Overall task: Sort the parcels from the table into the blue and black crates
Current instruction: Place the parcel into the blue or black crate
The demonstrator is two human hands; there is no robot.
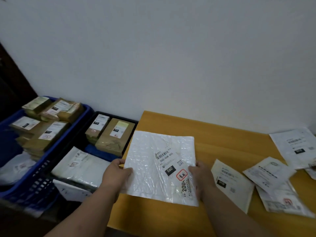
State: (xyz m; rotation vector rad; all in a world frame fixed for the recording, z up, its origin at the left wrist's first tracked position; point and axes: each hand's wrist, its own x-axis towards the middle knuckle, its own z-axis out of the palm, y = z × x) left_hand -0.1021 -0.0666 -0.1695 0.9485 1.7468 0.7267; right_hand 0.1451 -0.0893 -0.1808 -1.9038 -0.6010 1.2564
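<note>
1. My left hand (118, 171) grips the left edge of a flat white mailer (160, 166), thumb on top and fingers curled beneath. My right hand (200, 177) pinches the right edge in the same fashion. Both are closed on the mailer; neither is free.

2. The mailer sits at centre frame, label up, over the left end of the yellow table (222, 144). Its upper left corner overhangs the table edge toward the black crate (131, 121). I cannot tell whether its underside touches the table or is raised off it.

3. The label (171, 164) reads 060 in a dark block, with a barcode and a red stamp. In my judgement the step in hand is reading this code to decide the crate.

4. The black crate lies just left of the table, holding brown boxes at the back and white mailers at the front. The blue crate (82, 117) stands further left, stacked with brown boxes.

5. Recommendation: keep the mailer level and taut between both hands, since thin plastic will likely sag or slip under a one-sided hold. Carry it left, then lay it flat on the white mailers rather than dropping it on box corners.

6. More white mailers (230, 183) await at the right of the frame.
</note>
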